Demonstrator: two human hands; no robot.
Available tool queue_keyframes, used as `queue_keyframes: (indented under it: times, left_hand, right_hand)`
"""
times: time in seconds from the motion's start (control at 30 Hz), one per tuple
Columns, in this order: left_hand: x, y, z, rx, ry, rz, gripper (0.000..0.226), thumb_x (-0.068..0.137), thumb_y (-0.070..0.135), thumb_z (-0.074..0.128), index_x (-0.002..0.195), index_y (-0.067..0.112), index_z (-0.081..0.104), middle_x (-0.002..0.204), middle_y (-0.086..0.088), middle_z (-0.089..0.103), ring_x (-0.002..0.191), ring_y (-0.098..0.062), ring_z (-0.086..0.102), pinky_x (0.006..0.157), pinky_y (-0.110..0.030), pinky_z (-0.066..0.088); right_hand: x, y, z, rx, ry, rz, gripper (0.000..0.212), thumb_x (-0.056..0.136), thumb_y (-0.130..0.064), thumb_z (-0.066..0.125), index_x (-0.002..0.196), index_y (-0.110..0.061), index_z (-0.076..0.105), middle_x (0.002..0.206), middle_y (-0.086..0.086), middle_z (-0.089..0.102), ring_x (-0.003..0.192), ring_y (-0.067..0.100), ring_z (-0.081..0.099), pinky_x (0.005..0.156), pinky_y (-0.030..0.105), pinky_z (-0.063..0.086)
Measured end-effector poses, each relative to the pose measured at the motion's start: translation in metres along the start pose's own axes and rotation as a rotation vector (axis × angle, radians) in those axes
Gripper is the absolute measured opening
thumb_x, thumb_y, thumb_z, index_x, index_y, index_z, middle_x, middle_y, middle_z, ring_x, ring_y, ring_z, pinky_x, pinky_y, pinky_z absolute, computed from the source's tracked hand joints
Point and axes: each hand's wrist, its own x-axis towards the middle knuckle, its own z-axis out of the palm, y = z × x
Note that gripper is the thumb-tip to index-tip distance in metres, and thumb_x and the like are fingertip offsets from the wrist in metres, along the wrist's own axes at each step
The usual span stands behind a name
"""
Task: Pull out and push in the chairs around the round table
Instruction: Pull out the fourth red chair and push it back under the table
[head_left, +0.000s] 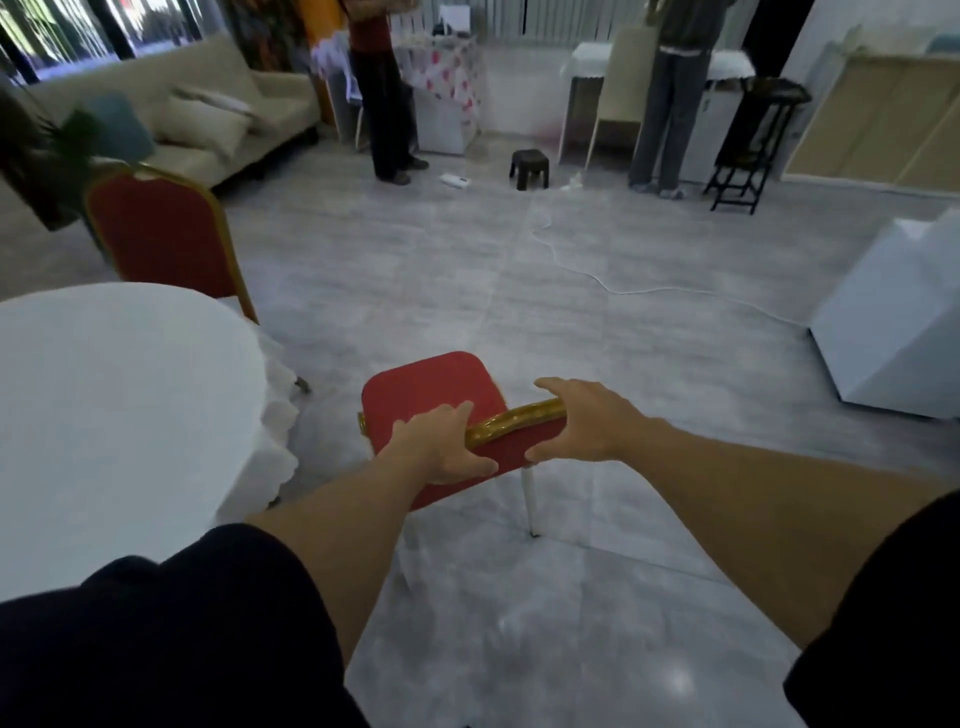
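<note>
A red chair (431, 387) with a gold frame stands on the grey floor, clear of the round table (104, 395) with its white cloth at the left. My left hand (441, 447) grips the left part of the chair's gold top rail. My right hand (587, 421) holds the rail's right end, thumb under the red back. One white rear leg shows below the back. A second red chair (166, 234) stands at the table's far side, its back toward me and its seat hidden.
A white cable (582, 270) runs across the floor ahead. A white box (893, 317) stands at the right. Two people stand at the far wall beside a dark stool (529, 167) and a black stand (753, 150). A beige sofa (208, 119) lies far left.
</note>
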Motion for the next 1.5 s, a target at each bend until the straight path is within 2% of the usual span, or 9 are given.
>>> queue_keyframes:
  times: [0.17,0.23,0.37,0.47,0.57,0.83,1.1,1.3,1.5]
  left_hand:
    - [0.036,-0.018,0.019,-0.051,-0.097,-0.031,0.101,0.084,0.065,0.066,0.166,0.025,0.024,0.157,-0.01,0.049,0.139,-0.036,0.052,0.114,-0.055,0.043]
    - [0.045,-0.023,0.027,-0.091,-0.125,-0.06,0.094,0.086,0.06,0.066,0.165,0.024,0.03,0.155,-0.011,0.052,0.137,-0.035,0.053,0.113,-0.052,0.045]
    - [0.056,-0.027,0.04,-0.187,-0.218,-0.118,0.051,0.09,0.04,0.065,0.137,0.023,0.061,0.135,-0.009,0.066,0.121,-0.032,0.062,0.102,-0.042,0.05]
    - [0.067,-0.024,0.039,-0.208,-0.282,-0.166,0.046,0.087,0.032,0.061,0.132,0.027,0.064,0.128,-0.009,0.067,0.117,-0.032,0.064,0.1,-0.042,0.053]
    - [0.079,-0.02,0.036,-0.21,-0.307,-0.186,0.043,0.088,0.024,0.061,0.13,0.033,0.065,0.123,-0.008,0.067,0.116,-0.03,0.064,0.101,-0.042,0.054]
    - [0.116,0.007,0.026,-0.238,-0.283,-0.272,0.036,0.089,0.026,0.06,0.123,0.033,0.069,0.114,-0.006,0.067,0.109,-0.029,0.065,0.099,-0.044,0.056]
    - [0.161,0.026,0.009,-0.284,-0.291,-0.324,0.039,0.091,0.026,0.056,0.127,0.028,0.068,0.122,-0.009,0.067,0.116,-0.033,0.063,0.101,-0.042,0.052]
    - [0.193,0.037,-0.008,-0.285,-0.307,-0.376,0.055,0.092,0.029,0.054,0.148,0.028,0.057,0.133,-0.014,0.063,0.121,-0.035,0.06,0.105,-0.043,0.051]
    - [0.21,0.045,-0.024,-0.354,-0.25,-0.439,0.045,0.095,0.026,0.053,0.139,0.024,0.063,0.125,-0.013,0.068,0.116,-0.034,0.065,0.099,-0.04,0.052]
  right_hand:
    - [0.049,0.001,0.019,-0.062,-0.106,-0.067,0.117,0.07,-0.07,0.085,0.166,-0.03,0.03,0.161,0.0,0.051,0.146,0.028,0.049,0.115,0.055,0.043]
    - [0.068,0.005,0.028,-0.101,-0.142,-0.111,0.114,0.071,-0.068,0.085,0.165,-0.032,0.032,0.157,-0.002,0.054,0.141,0.027,0.053,0.111,0.05,0.044]
    - [0.097,0.01,0.04,-0.222,-0.233,-0.196,0.068,0.092,-0.034,0.077,0.154,-0.033,0.049,0.143,-0.002,0.064,0.132,0.027,0.059,0.109,0.048,0.044]
    - [0.121,0.023,0.046,-0.246,-0.276,-0.204,0.039,0.095,-0.014,0.064,0.125,-0.037,0.067,0.11,-0.003,0.07,0.105,0.026,0.068,0.093,0.047,0.053]
    - [0.142,0.035,0.045,-0.284,-0.342,-0.278,0.044,0.093,-0.01,0.059,0.122,-0.041,0.072,0.089,-0.006,0.06,0.079,0.02,0.06,0.072,0.037,0.048]
    - [0.192,0.068,0.019,-0.329,-0.365,-0.423,0.045,0.092,-0.01,0.058,0.12,-0.041,0.076,0.083,-0.004,0.061,0.067,0.014,0.055,0.066,0.035,0.046]
    - [0.246,0.095,-0.006,-0.369,-0.379,-0.51,0.052,0.093,-0.014,0.058,0.131,-0.047,0.071,0.089,-0.006,0.06,0.077,0.019,0.058,0.07,0.036,0.047]
    - [0.289,0.107,-0.023,-0.439,-0.407,-0.571,0.055,0.092,-0.009,0.06,0.129,-0.049,0.069,0.097,-0.001,0.068,0.081,0.023,0.064,0.073,0.038,0.054]
    - [0.332,0.11,-0.031,-0.48,-0.41,-0.627,0.05,0.093,-0.006,0.06,0.125,-0.043,0.071,0.089,-0.002,0.065,0.074,0.019,0.062,0.066,0.034,0.049]
